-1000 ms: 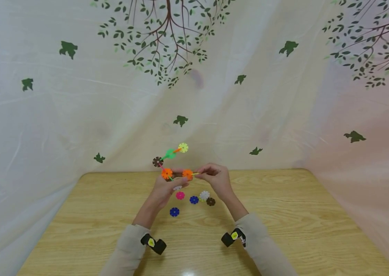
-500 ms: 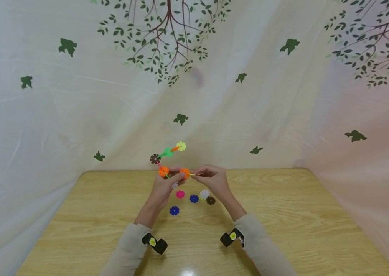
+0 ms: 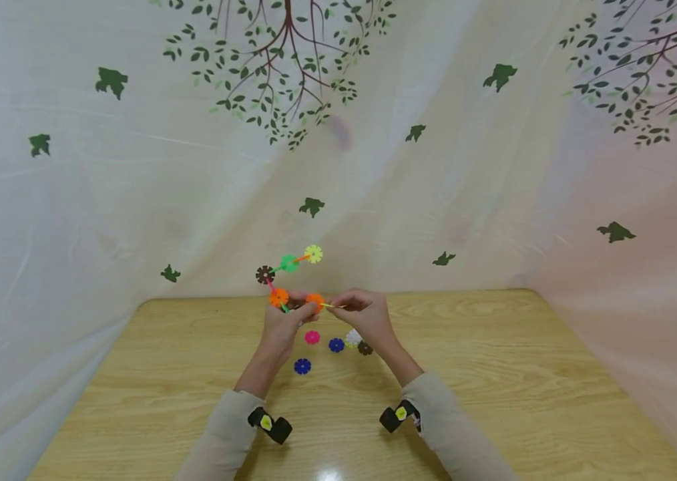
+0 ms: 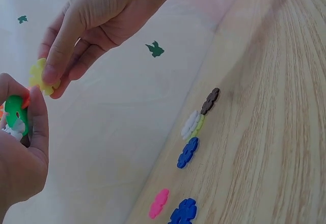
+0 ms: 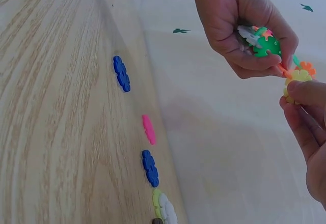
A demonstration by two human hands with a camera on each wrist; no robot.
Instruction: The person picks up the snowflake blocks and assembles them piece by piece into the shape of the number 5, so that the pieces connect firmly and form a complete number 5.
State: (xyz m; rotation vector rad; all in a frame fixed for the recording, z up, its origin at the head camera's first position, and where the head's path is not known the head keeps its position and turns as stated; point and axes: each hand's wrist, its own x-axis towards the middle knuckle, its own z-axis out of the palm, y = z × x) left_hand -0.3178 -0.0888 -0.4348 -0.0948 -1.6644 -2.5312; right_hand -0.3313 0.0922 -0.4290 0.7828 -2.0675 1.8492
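Note:
A chain of interlocking snowflake discs hangs together in my left hand (image 3: 281,329), which grips it between thumb and fingers. Its far end shows a yellow-green disc (image 3: 313,254), a green disc (image 3: 289,263) and a dark brown disc (image 3: 264,274), then an orange disc (image 3: 279,297) by the hand. Another orange disc (image 3: 314,302) sticks out at the left thumb tip. My right hand (image 3: 370,315) pinches a yellow snowflake disc (image 5: 298,85), edge-on in the head view, right at that orange disc's rim. In the right wrist view, green and grey discs (image 5: 248,34) are partly hidden by the left hand's fingers.
On the wooden table (image 3: 495,374) below the hands lie loose discs: a pink one (image 3: 312,337), two blue ones (image 3: 302,366), a white one (image 3: 353,337) overlapping a yellow one, and a brown one (image 3: 365,348). A printed cloth (image 3: 374,220) hangs behind the table.
Both hands and the chain have shifted slightly left in the head view, the right hand staying close to the left. Both grips are kept, and the loose discs lie as before.

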